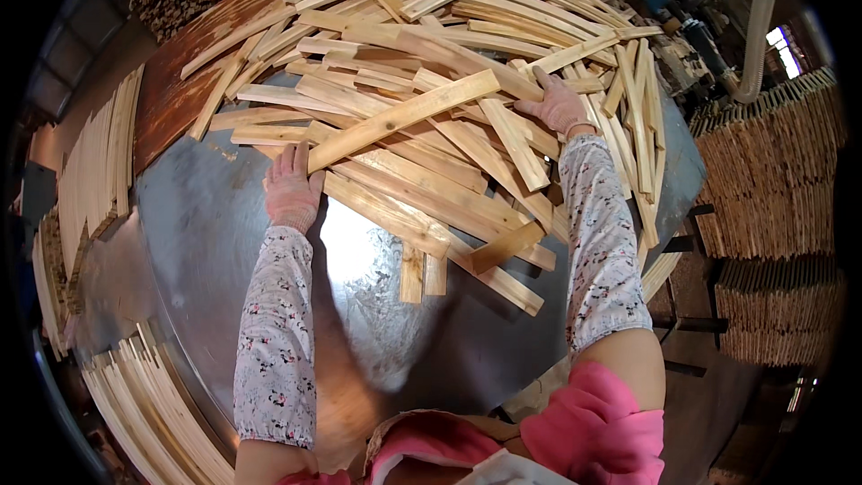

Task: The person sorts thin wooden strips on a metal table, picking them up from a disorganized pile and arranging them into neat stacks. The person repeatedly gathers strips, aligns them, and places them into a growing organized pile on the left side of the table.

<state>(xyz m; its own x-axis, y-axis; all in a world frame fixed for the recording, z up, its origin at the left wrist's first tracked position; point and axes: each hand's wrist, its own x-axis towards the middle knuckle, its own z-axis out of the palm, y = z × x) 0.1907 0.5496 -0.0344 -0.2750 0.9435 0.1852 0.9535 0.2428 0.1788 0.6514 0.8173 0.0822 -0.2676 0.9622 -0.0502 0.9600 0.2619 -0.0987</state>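
A heap of loose pale wooden slats lies criss-crossed on a metal-topped table. My left hand, in a pinkish glove, is at the heap's near left edge. Its thumb and fingers close about the near end of a slat that slants up to the right over the others. Farther off to the right, my gloved right hand has its thumb and fingers around the right end of a long slat across the pile. The undersides of both grips are hidden.
Neat stacks of slats stand at left and lower left. Tall racked stacks rise at right, beside a dark metal frame. A rusty brown board borders the heap. Machinery and a pale hose are at the upper right.
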